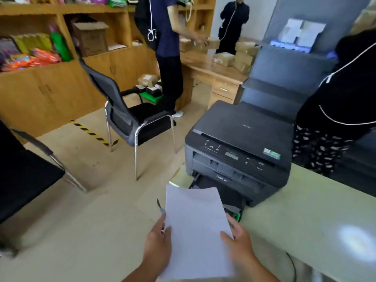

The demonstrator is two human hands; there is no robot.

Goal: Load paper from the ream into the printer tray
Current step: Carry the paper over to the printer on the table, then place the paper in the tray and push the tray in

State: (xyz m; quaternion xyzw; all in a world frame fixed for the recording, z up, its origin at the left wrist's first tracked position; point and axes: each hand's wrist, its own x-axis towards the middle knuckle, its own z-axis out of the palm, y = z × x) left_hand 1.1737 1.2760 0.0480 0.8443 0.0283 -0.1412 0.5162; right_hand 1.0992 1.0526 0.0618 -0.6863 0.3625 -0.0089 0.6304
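The stack of white paper (196, 231) is held up in the air at about 6 o'clock in the view, just in front of the printer tray (227, 197). The left hand (156, 244) grips the left edge of the paper, with the thumb on top. The right hand (239, 240) grips the right edge the same way. Both hands are closed on the paper. The tray is pulled out from the bottom of the dark printer (240, 147), and it looks dark inside, so it seems to have no paper yet. The far end of the paper points toward 12 o'clock and hangs over the front of the tray. The printer sits on a pale green bench (317, 216), up at about 1 o'clock from the hands. A black chair (130, 123) stands on the floor at 10 o'clock. The ream is not in view. The step now looks like bringing the paper to the tray. Next, the paper likely needs to be lowered flat and lined up with the tray sides before it goes in.
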